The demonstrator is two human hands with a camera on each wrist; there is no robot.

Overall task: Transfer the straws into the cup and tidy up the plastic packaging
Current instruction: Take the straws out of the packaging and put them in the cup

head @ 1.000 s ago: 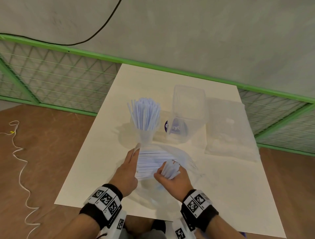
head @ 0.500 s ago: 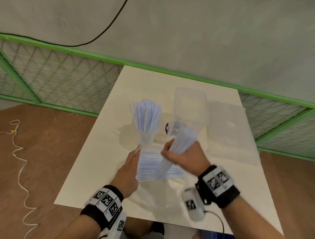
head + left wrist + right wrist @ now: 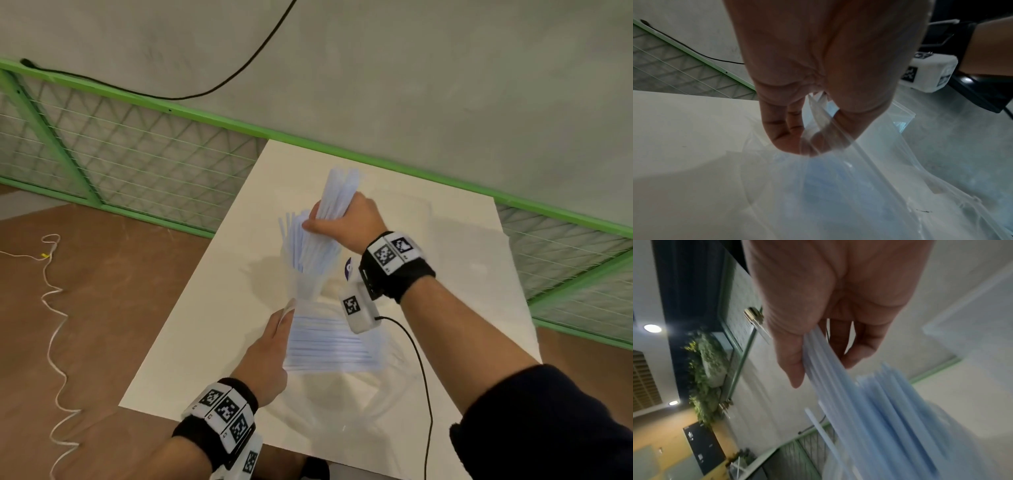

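My right hand (image 3: pixel 342 219) grips a bundle of pale blue straws (image 3: pixel 337 198) and holds it upright over the clear cup (image 3: pixel 305 277), lower ends down among the straws standing in the cup. In the right wrist view the held straws (image 3: pixel 830 369) run between thumb and fingers. More straws (image 3: pixel 329 346) lie flat inside the clear plastic bag (image 3: pixel 342 394) near the table's front. My left hand (image 3: pixel 274 346) pinches the bag's open edge; in the left wrist view the left hand (image 3: pixel 807 146) holds the plastic film (image 3: pixel 838 186) between thumb and fingers.
A clear plastic container (image 3: pixel 411 219) stands behind my right wrist, with flat clear packaging (image 3: pixel 479 274) to its right. The white table (image 3: pixel 239 308) ends at a green mesh fence (image 3: pixel 137 154) at the back. A white cord (image 3: pixel 51 308) lies on the brown floor at left.
My right hand has lifted a bundle of straws out of the bag, swung it upright and carried it up and back over the cup. The left hand has stayed on the bag's edge.
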